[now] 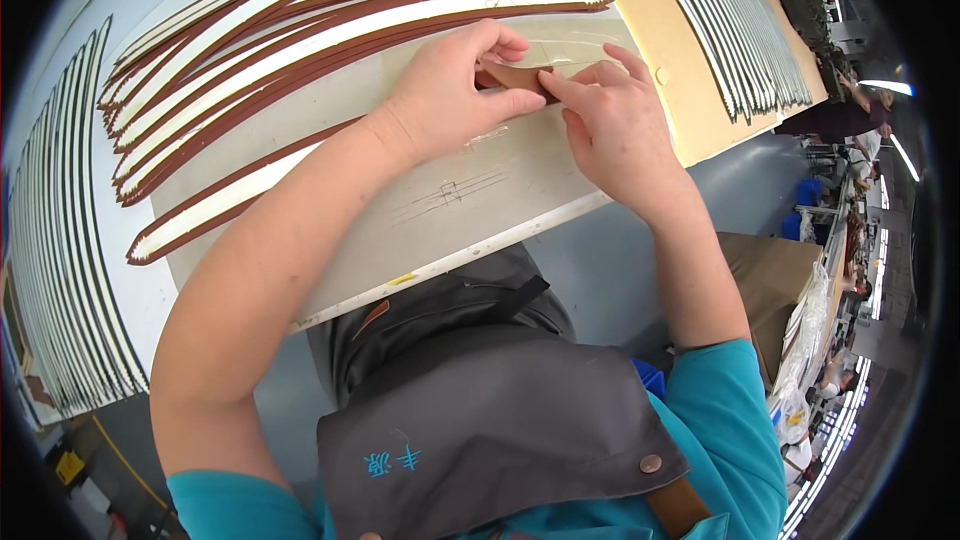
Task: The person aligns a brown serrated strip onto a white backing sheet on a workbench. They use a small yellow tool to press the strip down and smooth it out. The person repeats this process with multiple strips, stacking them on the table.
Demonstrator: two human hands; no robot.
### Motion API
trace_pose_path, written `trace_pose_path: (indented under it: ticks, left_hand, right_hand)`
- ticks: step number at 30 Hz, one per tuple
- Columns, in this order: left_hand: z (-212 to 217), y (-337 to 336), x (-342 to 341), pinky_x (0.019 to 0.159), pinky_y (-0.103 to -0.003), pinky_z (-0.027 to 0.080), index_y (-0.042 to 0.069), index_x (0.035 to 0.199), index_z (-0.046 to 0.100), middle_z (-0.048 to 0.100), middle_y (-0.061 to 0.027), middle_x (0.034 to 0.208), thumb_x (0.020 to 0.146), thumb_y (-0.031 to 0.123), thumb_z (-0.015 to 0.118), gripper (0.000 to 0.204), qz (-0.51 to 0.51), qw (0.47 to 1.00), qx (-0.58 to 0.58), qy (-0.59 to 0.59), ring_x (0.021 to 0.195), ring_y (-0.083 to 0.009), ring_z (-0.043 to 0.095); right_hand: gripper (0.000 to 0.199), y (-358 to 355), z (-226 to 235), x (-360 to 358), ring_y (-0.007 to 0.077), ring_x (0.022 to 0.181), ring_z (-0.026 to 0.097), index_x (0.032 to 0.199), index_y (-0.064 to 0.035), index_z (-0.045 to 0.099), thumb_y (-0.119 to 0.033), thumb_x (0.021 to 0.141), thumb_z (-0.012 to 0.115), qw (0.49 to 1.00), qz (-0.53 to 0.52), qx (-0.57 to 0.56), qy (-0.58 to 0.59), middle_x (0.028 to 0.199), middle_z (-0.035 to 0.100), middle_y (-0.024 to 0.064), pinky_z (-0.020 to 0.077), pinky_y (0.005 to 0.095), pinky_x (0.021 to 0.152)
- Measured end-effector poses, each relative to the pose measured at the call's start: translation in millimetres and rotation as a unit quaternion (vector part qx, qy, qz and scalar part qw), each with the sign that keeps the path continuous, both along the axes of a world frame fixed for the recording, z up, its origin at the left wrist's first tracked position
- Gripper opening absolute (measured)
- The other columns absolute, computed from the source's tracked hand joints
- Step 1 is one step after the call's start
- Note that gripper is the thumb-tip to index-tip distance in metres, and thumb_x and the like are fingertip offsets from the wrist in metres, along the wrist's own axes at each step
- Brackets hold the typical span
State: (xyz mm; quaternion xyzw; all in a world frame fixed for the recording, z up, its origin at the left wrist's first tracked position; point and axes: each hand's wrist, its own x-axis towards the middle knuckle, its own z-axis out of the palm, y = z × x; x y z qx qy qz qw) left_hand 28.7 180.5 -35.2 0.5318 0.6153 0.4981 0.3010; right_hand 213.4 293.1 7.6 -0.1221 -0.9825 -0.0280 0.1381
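Between my hands is the brown end of a strip [520, 78], looking like leather, its edges folded over. My left hand [450, 85] pinches it from the left, thumb below and fingers above. On the other side my right hand [618, 125] grips the tip between thumb and index finger, with the other fingers raised. A pointed brown strip with a white middle [215, 208] lies nearest me and passes under my left forearm. It appears to be the same strip, but my left hand and wrist hide the join.
Beyond my hands lie several more brown-and-white strips [330, 50] in a stack. Rows of dark-and-white strips lie at the far left [70, 230] and far right [735, 25]. A grey mat [540, 175] covers the table before me. Other people work off to the right.
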Motion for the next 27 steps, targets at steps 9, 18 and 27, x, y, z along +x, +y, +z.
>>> trace_pose_path:
  ticks: [9,18,27]
  left_hand:
    - [3.1,-28.2,-7.4,0.087,-0.03,0.055,0.005,0.111,0.077,0.07,-0.0049,0.119,0.088,0.009,0.078,0.023,0.0,0.997,-0.015,0.08,0.101,-0.0176,0.067]
    - [-7.9,-29.1,-5.2,0.086,-0.033,0.056,0.006,0.114,0.077,0.07,-0.0069,0.119,0.089,0.007,0.076,0.025,0.01,0.977,0.051,0.207,0.101,-0.0233,0.067]
    - [-3.0,-31.1,5.5,0.091,-0.038,0.055,0.004,0.112,0.077,0.069,-0.0081,0.116,0.088,0.003,0.073,0.024,0.014,0.95,0.072,0.304,0.109,-0.0291,0.061]
  right_hand:
    - [0.04,-8.6,-11.8,11.6,0.0251,0.103,0.069,0.118,-0.0026,0.074,0.005,0.081,0.064,1.0,-0.003,-0.018,0.019,0.108,0.078,0.0098,0.0421,0.048,0.113]
    - [0.044,-3.5,-10.2,15.1,0.0249,0.108,0.067,0.121,-0.0035,0.073,0.004,0.079,0.063,1.0,0.014,0.0,0.009,0.12,0.076,0.0092,0.0415,0.048,0.114]
    - [0.043,-2.9,-6.5,7.9,0.0273,0.127,0.063,0.127,0.0018,0.068,-0.012,0.086,0.072,0.997,0.066,-0.043,-0.01,0.137,0.067,0.0151,0.0399,0.0478,0.118]
